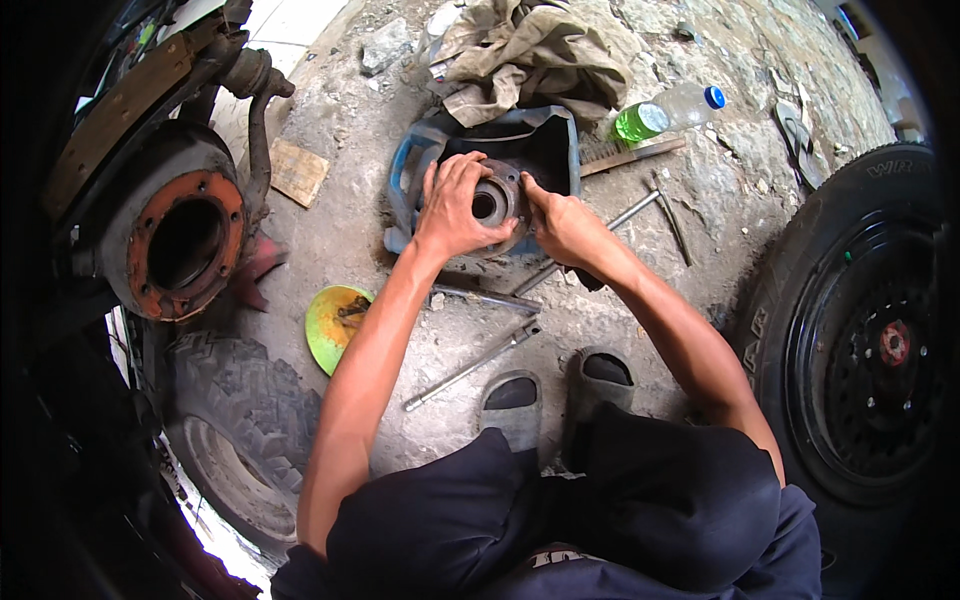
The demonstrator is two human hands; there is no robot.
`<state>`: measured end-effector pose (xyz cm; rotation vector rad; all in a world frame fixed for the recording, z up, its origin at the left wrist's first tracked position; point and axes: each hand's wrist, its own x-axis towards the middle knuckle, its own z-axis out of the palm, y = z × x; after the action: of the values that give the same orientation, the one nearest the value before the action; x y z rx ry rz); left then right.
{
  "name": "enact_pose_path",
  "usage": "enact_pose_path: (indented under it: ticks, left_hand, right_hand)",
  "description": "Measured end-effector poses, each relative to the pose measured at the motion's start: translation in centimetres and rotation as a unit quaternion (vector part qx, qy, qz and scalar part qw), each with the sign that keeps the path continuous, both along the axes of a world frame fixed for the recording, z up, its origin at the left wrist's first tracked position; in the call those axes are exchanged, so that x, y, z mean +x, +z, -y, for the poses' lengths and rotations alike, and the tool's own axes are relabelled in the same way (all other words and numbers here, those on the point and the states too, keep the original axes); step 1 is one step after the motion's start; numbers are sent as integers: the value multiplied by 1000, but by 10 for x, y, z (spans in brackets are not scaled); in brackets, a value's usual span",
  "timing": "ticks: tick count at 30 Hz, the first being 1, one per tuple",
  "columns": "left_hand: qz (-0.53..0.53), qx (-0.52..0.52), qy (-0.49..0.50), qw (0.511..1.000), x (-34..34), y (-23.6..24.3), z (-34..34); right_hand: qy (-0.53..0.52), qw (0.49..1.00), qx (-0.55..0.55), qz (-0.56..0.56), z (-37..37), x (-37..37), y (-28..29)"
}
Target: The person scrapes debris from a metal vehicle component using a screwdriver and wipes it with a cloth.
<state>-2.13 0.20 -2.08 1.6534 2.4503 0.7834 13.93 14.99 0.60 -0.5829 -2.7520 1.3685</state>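
My left hand is wrapped over a round, greasy metal wheel hub with a hole in its middle. The hub is held above a cut-open blue plastic container with a dark inside. At the hub's right edge, my right hand presses its index finger against the flange. Its other fingers curl closed, and a dark piece pokes out below them; what it is I cannot make out.
Around the container lie a brush, a bottle of green liquid, a crumpled cloth, a T-shaped wrench, a metal bar and a green dish. A wheel stands right, an orange-flanged axle housing left.
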Motion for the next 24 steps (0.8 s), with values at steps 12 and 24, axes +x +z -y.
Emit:
enact_pose_path:
  ticks: [12, 24]
  left_hand:
    - [18, -29, -56, 998, -1, 13, -5]
    - [40, -22, -28, 999, 7, 16, -4]
  right_hand:
    - [-66, 989, -131, -18, -31, 16, -28]
    - [25, 986, -151, 65, -19, 15, -4]
